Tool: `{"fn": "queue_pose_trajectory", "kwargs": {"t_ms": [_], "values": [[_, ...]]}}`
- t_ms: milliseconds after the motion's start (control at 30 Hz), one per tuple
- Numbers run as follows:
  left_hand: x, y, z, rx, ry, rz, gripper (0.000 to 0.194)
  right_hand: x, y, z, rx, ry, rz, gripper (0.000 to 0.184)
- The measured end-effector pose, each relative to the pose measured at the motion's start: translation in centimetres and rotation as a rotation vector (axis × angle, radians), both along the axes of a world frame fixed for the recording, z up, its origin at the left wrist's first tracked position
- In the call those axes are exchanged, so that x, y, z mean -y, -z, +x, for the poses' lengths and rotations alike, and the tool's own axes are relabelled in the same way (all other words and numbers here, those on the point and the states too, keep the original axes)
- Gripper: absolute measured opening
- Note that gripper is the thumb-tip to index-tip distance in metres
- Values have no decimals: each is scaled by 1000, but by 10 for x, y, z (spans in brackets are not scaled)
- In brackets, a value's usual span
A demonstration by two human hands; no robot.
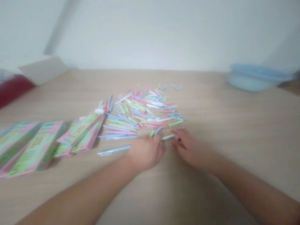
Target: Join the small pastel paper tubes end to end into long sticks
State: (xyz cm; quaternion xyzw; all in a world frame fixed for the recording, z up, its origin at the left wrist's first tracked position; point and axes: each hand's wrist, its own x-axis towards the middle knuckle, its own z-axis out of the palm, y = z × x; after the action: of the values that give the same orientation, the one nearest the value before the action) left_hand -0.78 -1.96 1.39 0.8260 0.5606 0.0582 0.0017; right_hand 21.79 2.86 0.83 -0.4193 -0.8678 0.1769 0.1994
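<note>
My left hand (146,153) is closed, its fingers curled round one end of a slim white pen piece (167,137). The free end points toward my right hand (188,147), whose thumb and fingers are parted just beside the tip. Beyond both hands spreads a loose pile of pastel pen parts (150,114) in pink, green, blue, purple and white. Longer blue pens (113,151) lie on the table left of my left hand. Motion blur hides the finer detail.
Pink and green printed boxes (37,147) lie on the left of the wooden table (206,103). At the back right stands a light blue basin (255,78). An open carton flap (44,70) and a dark red object (15,89) are at the far left.
</note>
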Motion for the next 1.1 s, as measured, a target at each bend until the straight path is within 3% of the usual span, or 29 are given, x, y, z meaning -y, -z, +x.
{"fn": "queue_pose_trajectory", "kwargs": {"t_ms": [133,300,433,600,733,833,900,967,1100], "values": [[6,-2,8,8,135,-52,41,-38,-20,-42,133,-95,21,29],[4,0,10,15,208,-81,34,-70,-12,-89,242,-123,61,17],[3,1,9,25,217,-79,32,-85,-5,-100,283,-152,81,14],[-3,4,5,58,159,-24,23,-93,-20,-88,228,-168,87,18],[-9,6,-1,71,67,26,21,-71,-28,-48,108,-60,52,30],[-7,4,-5,100,43,126,19,-35,-21,-12,-135,-69,-98,28],[-2,3,-5,201,137,277,23,-10,-10,6,-235,-88,-200,25],[5,3,-3,304,309,327,39,12,0,16,-301,-47,-350,24],[14,8,4,241,454,114,44,34,12,15,-352,-57,-555,13]]}}
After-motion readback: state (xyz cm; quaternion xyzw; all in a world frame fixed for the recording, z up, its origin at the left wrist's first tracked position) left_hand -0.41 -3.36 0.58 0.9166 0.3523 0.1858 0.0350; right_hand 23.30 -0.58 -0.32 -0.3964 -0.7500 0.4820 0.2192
